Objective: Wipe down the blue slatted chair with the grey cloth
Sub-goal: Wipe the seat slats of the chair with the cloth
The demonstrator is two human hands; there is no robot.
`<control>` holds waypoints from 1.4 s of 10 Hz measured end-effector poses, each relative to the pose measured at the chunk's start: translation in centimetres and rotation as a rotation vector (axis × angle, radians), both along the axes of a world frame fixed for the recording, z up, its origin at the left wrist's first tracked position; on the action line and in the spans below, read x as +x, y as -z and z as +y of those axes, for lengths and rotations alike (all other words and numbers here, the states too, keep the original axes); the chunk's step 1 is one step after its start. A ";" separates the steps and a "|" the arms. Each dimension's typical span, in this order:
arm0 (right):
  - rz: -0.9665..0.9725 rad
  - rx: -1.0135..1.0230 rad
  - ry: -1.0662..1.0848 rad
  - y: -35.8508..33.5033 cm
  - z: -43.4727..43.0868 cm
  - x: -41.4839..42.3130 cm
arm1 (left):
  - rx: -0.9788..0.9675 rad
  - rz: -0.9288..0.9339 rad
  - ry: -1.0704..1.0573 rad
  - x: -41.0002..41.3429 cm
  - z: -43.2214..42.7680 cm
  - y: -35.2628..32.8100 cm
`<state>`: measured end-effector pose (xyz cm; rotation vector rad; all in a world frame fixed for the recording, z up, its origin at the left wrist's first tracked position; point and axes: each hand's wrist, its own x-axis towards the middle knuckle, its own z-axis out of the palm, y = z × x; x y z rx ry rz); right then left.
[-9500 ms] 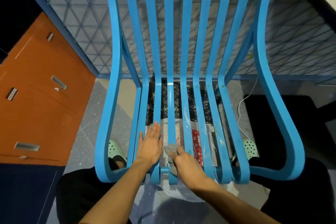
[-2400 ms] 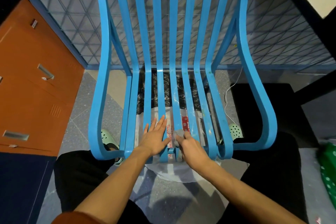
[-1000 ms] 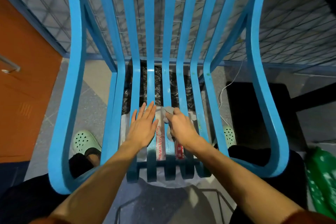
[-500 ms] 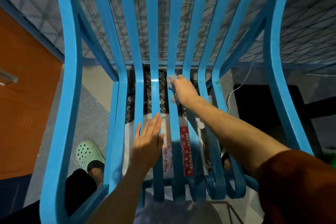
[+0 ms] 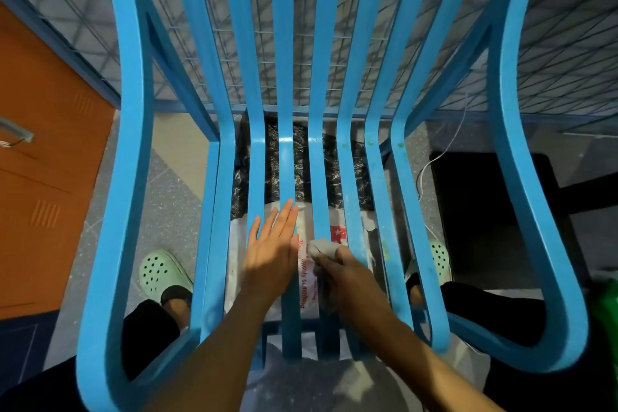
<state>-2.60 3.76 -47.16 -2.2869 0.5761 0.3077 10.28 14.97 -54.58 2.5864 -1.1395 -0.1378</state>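
Your left hand lies flat on the seat of the blue slatted metal chair, fingers straight and nearly together, likely to steady it. Just beside it, your right hand has its fingers clamped round the crumpled grey cloth, pressing it onto a middle slat near the seat's front edge.

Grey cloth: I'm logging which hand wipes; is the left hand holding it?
No, the right hand grips the grey cloth while the left hand rests flat on the chair.

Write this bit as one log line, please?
left hand: flat on chair slats | right hand: grips grey cloth on slat | step: wiping seat
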 end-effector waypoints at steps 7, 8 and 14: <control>-0.006 -0.396 0.009 2.7 -11.6 19.1 | -0.014 0.129 -0.073 0.6 -0.7 -1.1; -0.014 -0.368 0.034 2.8 -10.1 16.5 | -0.028 0.131 -0.085 0.6 -0.9 -1.1; 0.181 -0.095 0.018 0.8 3.8 -5.6 | 0.099 0.420 -0.049 -2.5 0.9 -4.1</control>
